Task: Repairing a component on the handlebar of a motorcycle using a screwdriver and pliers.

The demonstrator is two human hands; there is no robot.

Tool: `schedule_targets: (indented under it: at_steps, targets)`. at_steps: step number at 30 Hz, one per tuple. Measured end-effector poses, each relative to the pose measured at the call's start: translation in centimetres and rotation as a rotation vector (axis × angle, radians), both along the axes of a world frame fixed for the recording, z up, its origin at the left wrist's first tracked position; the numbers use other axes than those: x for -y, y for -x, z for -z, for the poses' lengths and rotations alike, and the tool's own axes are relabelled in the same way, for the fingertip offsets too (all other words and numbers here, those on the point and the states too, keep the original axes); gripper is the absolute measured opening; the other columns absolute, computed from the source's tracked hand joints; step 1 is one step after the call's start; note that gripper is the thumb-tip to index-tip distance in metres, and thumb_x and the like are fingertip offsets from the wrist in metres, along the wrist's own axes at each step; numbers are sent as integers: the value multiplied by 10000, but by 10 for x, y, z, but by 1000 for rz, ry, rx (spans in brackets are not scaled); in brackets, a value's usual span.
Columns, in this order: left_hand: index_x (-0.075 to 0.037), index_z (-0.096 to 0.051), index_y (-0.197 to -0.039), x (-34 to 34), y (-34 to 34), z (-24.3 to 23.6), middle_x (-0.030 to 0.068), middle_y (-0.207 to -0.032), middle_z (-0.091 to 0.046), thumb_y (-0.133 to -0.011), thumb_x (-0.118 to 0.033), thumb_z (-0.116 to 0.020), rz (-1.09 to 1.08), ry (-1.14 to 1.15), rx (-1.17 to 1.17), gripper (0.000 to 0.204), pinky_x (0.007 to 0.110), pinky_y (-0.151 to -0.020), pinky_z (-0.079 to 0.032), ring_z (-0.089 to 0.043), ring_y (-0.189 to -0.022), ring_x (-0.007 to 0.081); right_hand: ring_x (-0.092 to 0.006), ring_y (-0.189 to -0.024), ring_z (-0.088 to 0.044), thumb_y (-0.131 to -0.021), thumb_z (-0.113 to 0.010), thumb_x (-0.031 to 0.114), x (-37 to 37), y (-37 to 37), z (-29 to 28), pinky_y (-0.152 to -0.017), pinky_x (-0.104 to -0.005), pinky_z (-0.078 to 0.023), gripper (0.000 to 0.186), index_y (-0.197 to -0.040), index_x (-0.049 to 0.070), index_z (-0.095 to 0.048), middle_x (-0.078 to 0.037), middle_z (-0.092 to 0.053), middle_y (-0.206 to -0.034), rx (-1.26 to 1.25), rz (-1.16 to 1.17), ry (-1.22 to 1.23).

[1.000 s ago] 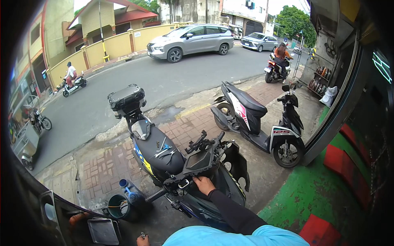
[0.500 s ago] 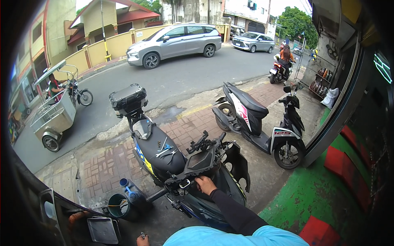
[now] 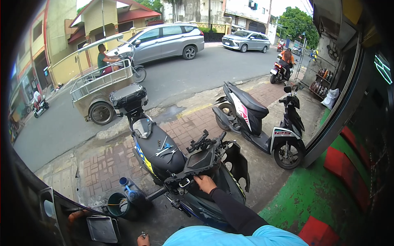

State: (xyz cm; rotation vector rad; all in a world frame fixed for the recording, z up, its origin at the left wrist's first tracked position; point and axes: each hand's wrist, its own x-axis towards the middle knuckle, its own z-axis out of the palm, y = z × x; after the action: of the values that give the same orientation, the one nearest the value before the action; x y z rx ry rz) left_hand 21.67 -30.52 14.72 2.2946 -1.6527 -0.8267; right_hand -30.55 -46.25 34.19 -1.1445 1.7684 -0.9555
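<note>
My right hand [image 3: 204, 183] reaches to the stripped front of a dark scooter [image 3: 197, 197], its fingers curled at the edge of the black dash panel [image 3: 200, 160]. What the fingertips grip there is hidden. Low at the bottom edge, my left hand [image 3: 143, 240] is closed on a small shiny metal piece [image 3: 144, 234], too small to name. On the scooter's black seat [image 3: 172, 164] lie an open-ended wrench [image 3: 166, 151], a blue-handled tool [image 3: 167, 146] and several small bolts [image 3: 159, 143]. A loose black fairing [image 3: 238, 164] hangs at the scooter's front.
A blue jug [image 3: 132, 190] and a dark bucket [image 3: 119, 205] stand left of the scooter, near a metal tray [image 3: 103, 229]. A second scooter [image 3: 262, 119] is parked beyond, on the right. Red ramps [image 3: 349, 176] rest on green floor. Cars [image 3: 164, 43] and a sidecar motorcycle [image 3: 102, 90] occupy the street.
The sidecar motorcycle has moved right along the street, and both silver cars have moved left. Another motorcycle has appeared at far left. My hands stay nearly in place.
</note>
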Motion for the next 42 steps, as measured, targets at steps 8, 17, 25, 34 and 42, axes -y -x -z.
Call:
schedule_targets:
  at_steps: [8, 17, 25, 34, 42]
  targets:
    - [3, -712, -1140, -6, 3, -7, 267, -1044, -720, -985, -358, -644, 74, 145, -6, 399, 445, -886, -527, -674, -1034, 416, -215, -594, -664, -990, -567, 388, 3, 0, 3, -525, -379, -501, 460, -840, -39, -650, -114, -642, -677, -38, 34, 10]
    - [31, -705, -1161, -3, 1, -6, 263, -1117, -718, -961, -378, -674, -59, -66, -99, 456, 408, -924, -517, -672, -1085, 394, -209, -592, -660, -985, -573, 388, 4, 2, 7, -524, -357, -501, 445, -883, -39, -649, -108, -647, -698, -121, 0, 101]
    - [17, -723, -1077, -1, -4, 1, 257, -993, -736, -970, -362, -665, -78, -10, -171, 399, 438, -847, -525, -702, -955, 387, -213, -562, -645, -979, -574, 396, 3, 0, 2, -511, -367, -497, 472, -870, -58, -646, -114, -626, -643, 56, -6, 3]
    - [0, -738, -1049, 1, 4, -14, 281, -940, -716, -980, -466, -625, -45, -24, -110, 484, 480, -828, -522, -706, -923, 397, -220, -541, -631, -980, -562, 407, 4, 1, 7, -523, -364, -496, 481, -905, -56, -672, -125, -627, -630, 64, 5, 12]
    - [23, -750, -1026, 2, 14, -16, 218, -868, -744, -871, -256, -734, -196, -2, -125, 319, 418, -790, -550, -745, -855, 357, -235, -530, -626, -977, -563, 389, 2, -2, 9, -557, -384, -493, 464, -843, -46, -655, -137, -630, -634, 123, 16, 36]
